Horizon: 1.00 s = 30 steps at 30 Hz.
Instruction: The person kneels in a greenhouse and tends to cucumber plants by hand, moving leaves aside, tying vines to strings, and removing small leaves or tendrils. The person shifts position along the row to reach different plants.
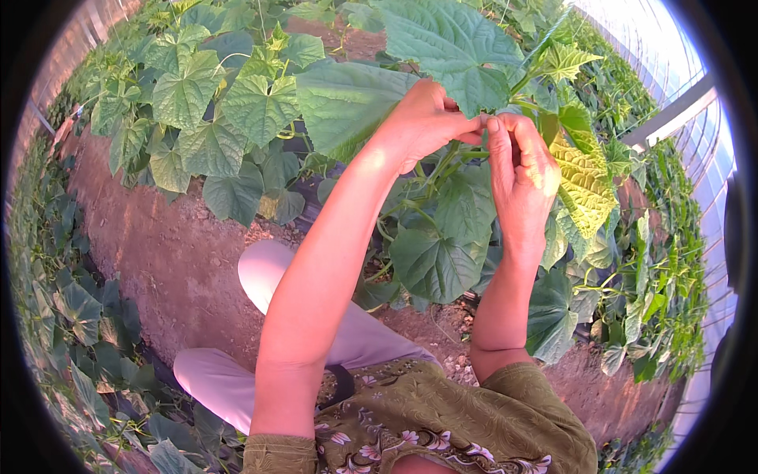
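Observation:
Both of my hands meet at a leafy cucumber vine, with their fingertips close together under a broad green leaf [453, 50]. My left hand [423, 124] reaches in from the left, its fingers partly behind that leaf's edge; another large leaf [349, 103] lies against its wrist side. My right hand [524, 163] is bent, thumb and forefinger pinched together at the meeting point. Whatever lies between the fingertips is too small or hidden to tell. A yellow-green sunlit leaf [583, 181] hangs just right of my right hand. A twine string [548, 37] runs up from the vine's stem [521, 83].
More cucumber plants [198, 112] stand along the row at the left, and others [77, 314] at the lower left. A bare soil path [172, 255] runs between them under my bent knees. A metal bar [672, 112] and pale greenhouse sheeting [639, 35] rise at the right.

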{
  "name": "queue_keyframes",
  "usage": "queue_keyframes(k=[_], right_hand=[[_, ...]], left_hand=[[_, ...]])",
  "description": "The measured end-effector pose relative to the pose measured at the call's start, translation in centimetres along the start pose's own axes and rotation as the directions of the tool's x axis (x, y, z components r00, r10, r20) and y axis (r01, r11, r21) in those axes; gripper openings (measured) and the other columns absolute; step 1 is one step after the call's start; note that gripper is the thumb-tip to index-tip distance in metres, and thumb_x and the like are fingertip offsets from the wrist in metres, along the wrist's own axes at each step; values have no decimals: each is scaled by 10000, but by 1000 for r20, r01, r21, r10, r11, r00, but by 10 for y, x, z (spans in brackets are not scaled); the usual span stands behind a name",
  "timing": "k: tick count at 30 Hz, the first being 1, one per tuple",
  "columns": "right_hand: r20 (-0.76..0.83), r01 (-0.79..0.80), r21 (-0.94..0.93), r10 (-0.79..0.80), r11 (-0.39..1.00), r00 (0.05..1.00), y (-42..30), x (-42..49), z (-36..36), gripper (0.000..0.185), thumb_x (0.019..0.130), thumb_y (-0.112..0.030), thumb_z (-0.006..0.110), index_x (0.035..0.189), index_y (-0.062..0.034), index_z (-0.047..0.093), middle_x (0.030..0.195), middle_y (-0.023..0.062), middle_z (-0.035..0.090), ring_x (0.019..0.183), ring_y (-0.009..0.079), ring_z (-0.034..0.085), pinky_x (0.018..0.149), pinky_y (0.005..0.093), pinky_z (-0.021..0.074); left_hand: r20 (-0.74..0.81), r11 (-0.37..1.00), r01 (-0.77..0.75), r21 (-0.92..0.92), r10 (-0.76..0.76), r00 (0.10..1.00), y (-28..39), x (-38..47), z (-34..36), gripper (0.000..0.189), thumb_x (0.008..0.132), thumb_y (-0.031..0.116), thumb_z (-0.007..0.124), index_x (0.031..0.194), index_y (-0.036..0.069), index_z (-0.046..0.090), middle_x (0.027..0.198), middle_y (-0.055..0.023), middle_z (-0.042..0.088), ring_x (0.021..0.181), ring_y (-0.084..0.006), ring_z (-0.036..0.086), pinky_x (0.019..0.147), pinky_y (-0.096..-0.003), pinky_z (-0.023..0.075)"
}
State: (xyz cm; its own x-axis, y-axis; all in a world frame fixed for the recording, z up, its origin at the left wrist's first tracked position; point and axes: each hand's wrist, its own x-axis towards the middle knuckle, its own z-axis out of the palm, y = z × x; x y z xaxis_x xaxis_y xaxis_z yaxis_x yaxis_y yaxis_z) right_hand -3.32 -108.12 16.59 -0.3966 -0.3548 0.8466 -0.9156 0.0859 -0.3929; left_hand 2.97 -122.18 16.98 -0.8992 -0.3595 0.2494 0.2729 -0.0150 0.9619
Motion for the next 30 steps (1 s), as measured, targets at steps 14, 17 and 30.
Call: queue_keyframes(k=[14,17,30], right_hand=[[243,-112,-95,132,989,961,-1,12,-25,173,873,-109,682,744,-7,628,587,66,544,484,83,458,480,273,368],[291,-84,-98,109,992,950,-1,10,-24,208,863,-129,688,714,-5,613,554,58,518,477,92,448,480,283,368],[138,-574,324,562,752,815,21,7,-13,173,940,-178,662,951,-8,637,779,39,661,609,106,632,537,236,483]], left_hand=[[16,993,6,-120,-4,1000,7,4,3,383,858,238,749,1156,26,634,1081,-100,663,939,-205,657,801,-348,555],[-1,998,6,-67,-6,1000,5,9,0,372,865,278,744,1116,24,641,1026,-108,668,883,-190,652,751,-323,552],[77,992,-39,-123,49,996,3,3,0,352,897,316,685,1077,16,653,1003,-119,667,830,-204,651,724,-330,545]])
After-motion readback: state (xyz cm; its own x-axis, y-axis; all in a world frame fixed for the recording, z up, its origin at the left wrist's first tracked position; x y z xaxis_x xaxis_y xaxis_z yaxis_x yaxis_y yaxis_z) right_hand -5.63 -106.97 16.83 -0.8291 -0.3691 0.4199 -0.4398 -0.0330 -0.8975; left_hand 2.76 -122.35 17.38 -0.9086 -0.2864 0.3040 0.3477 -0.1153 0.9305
